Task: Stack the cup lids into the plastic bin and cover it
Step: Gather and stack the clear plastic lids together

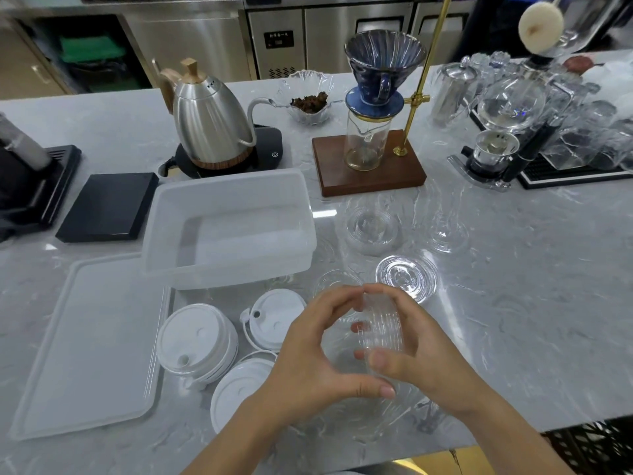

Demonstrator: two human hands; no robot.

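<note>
- Clear lid stack (380,332) — a short column of transparent, ribbed plastic lids, held on edge above the counter between both hands; it is judged to be squared up so the lids nest before going into the bin.
- Left hand (310,354) — curled round the near and left side of the stack, thumb pressed beneath, fingertips meeting the top edge; closed on the stack.
- Right hand (419,347) — wrapped round the right side, thumb across the front; likewise closed on the stack.
- Plastic bin (164,214) — translucent, frosted, rectangular with rounded corners; seen open and apparently empty, set just beyond the hands, within easy reach for loading.
- Bin cover (85,341) — flat, frosted, with a raised rim; laid to the left of the bin, its far right corner tucked under the bin's near edge, judged to be kept aside until the lids are in.
- White lids (197,341) — opaque, domed, with sip holes; three groups are counted near the left hand, one of them stacked, not yet binned.
- Loose clear lids (406,277) — flat, ridged discs scattered on the marble counter (513,269) beyond the hands; the exact number cannot be told against the glossy grey surface.
</note>
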